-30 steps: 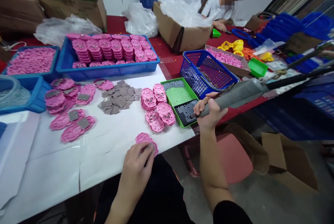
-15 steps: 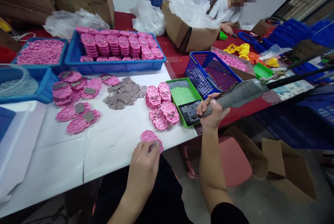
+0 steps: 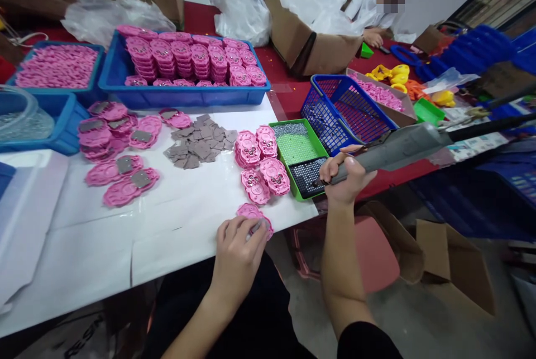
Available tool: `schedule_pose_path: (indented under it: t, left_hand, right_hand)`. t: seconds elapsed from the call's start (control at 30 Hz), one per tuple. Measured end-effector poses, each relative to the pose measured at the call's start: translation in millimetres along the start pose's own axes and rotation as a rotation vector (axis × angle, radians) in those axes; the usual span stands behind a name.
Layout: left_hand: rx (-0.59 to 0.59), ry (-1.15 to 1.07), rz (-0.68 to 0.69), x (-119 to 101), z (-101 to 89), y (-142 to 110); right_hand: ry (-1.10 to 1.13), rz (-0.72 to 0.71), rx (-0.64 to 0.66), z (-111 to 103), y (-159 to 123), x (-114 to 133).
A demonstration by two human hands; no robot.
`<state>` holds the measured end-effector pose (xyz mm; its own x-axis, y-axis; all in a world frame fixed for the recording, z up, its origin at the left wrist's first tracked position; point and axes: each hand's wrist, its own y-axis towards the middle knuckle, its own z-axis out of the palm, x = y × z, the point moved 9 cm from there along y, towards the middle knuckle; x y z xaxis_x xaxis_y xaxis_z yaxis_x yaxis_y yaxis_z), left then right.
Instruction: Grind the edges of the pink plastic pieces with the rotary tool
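The left grip [image 3: 240,242] is drawn nearly closed, thumb and fingertips together on a grey plate [image 3: 254,227] that lies on a pink casing [image 3: 248,210] near the tabletop [image 3: 176,247] edge. The right grip [image 3: 345,180] is wrapped firmly around a powered driver [image 3: 389,149]; its tip end is at a black perforated insert [image 3: 302,179] inside a green tray [image 3: 291,144], though contact cannot be confirmed. Fasteners on the casing under the left grip cannot be made out, the fingers covering part of it; this unit is judged part-done. Just beyond the left grip sit four groups of fastened casings [image 3: 274,175] showing shiny fixings, judged complete at this station. Farther beyond, stacked casings [image 3: 167,57] with similar fixings fill much of a large blue tray [image 3: 184,96], apparently finished stock. Outstanding work is judged to lie to the left of the left grip: plated casings [image 3: 119,194] with plates laid on and no fixings visible on those plates, and, nearer, a heap of loose plates [image 3: 200,144] awaiting use.
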<state>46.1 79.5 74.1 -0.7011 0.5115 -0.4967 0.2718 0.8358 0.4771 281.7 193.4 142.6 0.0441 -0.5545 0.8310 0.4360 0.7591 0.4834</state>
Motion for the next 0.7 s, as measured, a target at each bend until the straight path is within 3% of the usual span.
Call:
schedule_pose_path:
  t: [0.7]
  left_hand:
    - [-0.147, 0.052, -0.069, -1.0, 6.4, 0.7]
  right_hand:
    - [-0.029, 0.04, -0.047, 3.2, -2.3, -3.6]
